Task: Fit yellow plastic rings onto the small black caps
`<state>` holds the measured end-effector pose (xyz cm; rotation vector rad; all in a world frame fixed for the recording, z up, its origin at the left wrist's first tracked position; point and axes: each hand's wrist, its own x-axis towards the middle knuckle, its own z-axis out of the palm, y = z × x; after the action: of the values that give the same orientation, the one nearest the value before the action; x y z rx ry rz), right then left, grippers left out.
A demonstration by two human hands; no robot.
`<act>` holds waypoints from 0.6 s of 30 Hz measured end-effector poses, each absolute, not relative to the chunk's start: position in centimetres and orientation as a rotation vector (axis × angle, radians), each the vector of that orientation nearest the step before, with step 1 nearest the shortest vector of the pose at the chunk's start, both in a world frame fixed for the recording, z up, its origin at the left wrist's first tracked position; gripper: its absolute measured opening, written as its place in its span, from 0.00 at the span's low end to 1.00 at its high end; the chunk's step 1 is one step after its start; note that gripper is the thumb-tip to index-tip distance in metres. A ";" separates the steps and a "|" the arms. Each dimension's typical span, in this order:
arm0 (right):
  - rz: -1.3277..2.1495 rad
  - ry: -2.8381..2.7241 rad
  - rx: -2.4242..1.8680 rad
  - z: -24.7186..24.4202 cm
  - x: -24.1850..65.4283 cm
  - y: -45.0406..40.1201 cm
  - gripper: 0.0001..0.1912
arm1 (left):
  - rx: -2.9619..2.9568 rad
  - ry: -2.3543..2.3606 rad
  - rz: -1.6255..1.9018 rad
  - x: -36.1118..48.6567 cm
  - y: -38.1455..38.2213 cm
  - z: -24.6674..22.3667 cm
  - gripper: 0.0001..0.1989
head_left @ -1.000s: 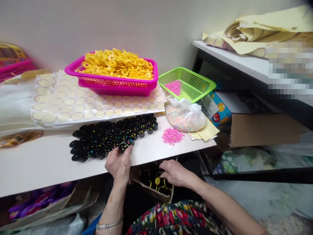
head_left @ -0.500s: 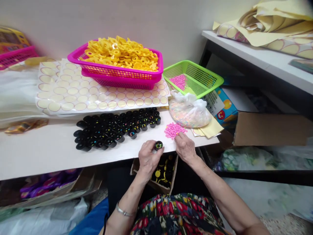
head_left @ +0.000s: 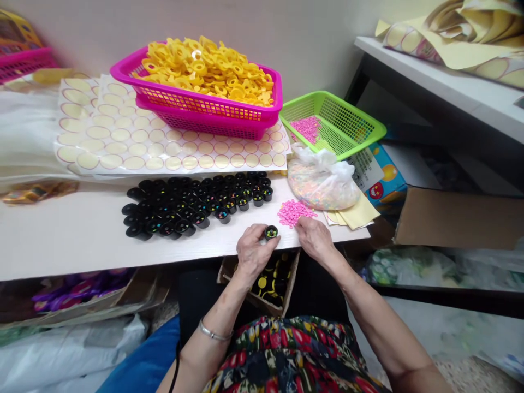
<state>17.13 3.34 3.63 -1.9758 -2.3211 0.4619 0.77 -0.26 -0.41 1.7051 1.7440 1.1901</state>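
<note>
My left hand [head_left: 254,250] grips a small round black cup [head_left: 271,233] between thumb and fingers near the table's front edge. Green, yellow and other coloured bits show inside the cup. At the near side of a pile of small pink pieces [head_left: 293,212] rests my right hand [head_left: 314,238], its fingertips pressed together at the pile's edge. Whatever those fingers hold, if anything, is hidden. Left of my hands stand rows of similar black cups [head_left: 200,220], several with coloured bits inside.
A pink basket [head_left: 196,109] of yellow plastic parts sits on sticker sheets [head_left: 135,162]. Behind the pink pile lie a knotted plastic bag [head_left: 323,183] of pastel pieces and a green basket [head_left: 374,134]. Below the table edge is a cardboard box [head_left: 290,295] holding black and yellow parts.
The view has shifted slightly. My left hand still holds the black cup, and my right hand stays at the pink pile, with its fingers a little more tucked.
</note>
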 end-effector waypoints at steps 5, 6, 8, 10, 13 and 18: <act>0.341 -2.321 -1.991 3.5 16.9 2.5 0.12 | 1.717 1.746 1.189 0.8 -0.2 -0.3 0.09; 0.349 -2.314 -2.012 3.4 17.0 2.6 0.12 | 1.720 1.744 1.190 0.8 -0.2 -0.3 0.09; 0.403 -2.318 -2.041 3.5 17.2 2.9 0.11 | 1.727 1.742 1.187 0.8 -0.3 -0.3 0.09; 0.478 -2.336 -2.037 3.6 17.5 3.2 0.11 | 1.734 1.743 1.180 0.8 -0.3 -0.3 0.09; 0.523 -2.303 -2.029 3.7 17.9 3.6 0.12 | 1.739 1.749 1.181 0.9 -0.3 -0.2 0.09; 0.502 -2.158 -2.045 3.6 17.7 3.5 0.11 | 1.743 1.768 1.174 0.9 -0.3 -0.2 0.08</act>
<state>17.72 3.48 3.61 -2.0455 -2.1581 0.5017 0.91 -0.31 -0.19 1.7428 1.7680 1.1738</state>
